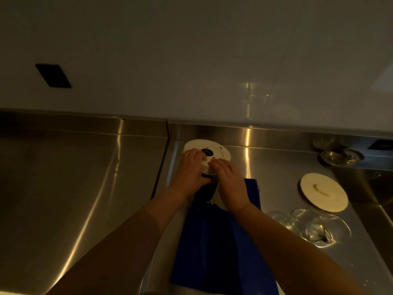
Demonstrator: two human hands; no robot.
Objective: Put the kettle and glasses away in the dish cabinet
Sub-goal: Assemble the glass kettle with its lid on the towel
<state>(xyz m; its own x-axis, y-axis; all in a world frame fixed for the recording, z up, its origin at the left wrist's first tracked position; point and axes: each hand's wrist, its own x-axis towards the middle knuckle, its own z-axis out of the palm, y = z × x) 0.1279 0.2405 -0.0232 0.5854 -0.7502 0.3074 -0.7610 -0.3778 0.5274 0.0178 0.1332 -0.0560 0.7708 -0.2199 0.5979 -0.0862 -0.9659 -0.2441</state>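
Note:
A white kettle (209, 149) stands upside down on the steel counter, its round base with a black connector facing up. My left hand (188, 170) grips its left side and my right hand (228, 177) holds its near right side. The kettle's dark lower part is mostly hidden behind my hands. A blue cloth (212, 241) lies under and in front of the kettle. Clear glasses (308, 226) rest on the counter to the right of my right forearm. The round white kettle lid (324, 194) lies flat beyond them.
More glassware (340, 156) stands at the back right by the steel upstand. A sink edge (361, 194) drops away at the far right. A seam (161, 167) splits the counter left of the kettle. A black wall plate (53, 75) is on the wall.

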